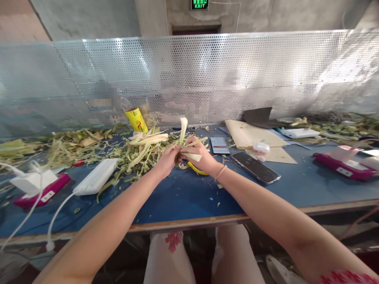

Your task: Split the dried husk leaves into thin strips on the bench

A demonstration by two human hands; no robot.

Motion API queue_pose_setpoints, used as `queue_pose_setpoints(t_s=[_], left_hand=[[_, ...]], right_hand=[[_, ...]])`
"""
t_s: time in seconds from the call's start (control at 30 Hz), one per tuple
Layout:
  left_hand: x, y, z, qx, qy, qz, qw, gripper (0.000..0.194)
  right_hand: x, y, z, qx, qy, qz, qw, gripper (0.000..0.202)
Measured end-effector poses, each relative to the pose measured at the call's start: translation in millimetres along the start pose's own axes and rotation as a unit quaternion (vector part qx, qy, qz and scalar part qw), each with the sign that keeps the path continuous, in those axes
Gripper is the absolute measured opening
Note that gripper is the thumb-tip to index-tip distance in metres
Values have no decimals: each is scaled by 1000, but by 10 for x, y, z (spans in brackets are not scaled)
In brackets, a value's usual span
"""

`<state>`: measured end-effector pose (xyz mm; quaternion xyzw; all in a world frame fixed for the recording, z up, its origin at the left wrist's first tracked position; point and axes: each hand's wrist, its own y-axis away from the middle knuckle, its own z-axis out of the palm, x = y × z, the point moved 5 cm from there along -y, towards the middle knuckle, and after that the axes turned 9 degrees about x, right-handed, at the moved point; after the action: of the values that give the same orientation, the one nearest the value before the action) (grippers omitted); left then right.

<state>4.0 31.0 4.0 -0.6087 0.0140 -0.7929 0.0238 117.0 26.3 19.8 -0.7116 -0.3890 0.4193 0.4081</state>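
Both hands meet over the middle of the blue table [183, 205]. My left hand [168, 161] pinches the lower end of a bundle of pale green, husk-like leaf strips [183, 128]. Wrapped round the same bundle from the other side, my right hand [199, 152] wears a bead bracelet at the wrist. The strips fan out above and to the right of my fingers. Beneath the right hand lies a curved yellow handle [197, 169], its tool partly hidden. Just left of my hands spreads a heap of dry leaves and stems [139, 152].
A yellow cardboard tube [136, 120] leans behind the heap, before a perforated metal screen [195, 79]. On the right lie a phone [256, 167], an earbud case [261, 148], brown paper [251, 134] and a purple power strip [345, 167]. At left are a white power bank [96, 176] and cables.
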Motion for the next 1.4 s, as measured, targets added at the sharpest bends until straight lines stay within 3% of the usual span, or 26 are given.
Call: queue_pose_setpoints(t_s=[0.17,0.47,1.1,1.4], left_hand=[[12,13,0,-1,41,-20,999,18],[42,-28,-72,49,58,9,997,19],[59,-39,-74,63,61,39,995,18],[91,-7,-48,67,73,19,995,15]], right_hand=[[-34,1,44,-19,76,-34,996,19],[-150,2,11,-126,49,-108,985,32],[-137,38,65,-119,-8,-51,992,34],[-233,1,31,-111,-10,-76,991,33]])
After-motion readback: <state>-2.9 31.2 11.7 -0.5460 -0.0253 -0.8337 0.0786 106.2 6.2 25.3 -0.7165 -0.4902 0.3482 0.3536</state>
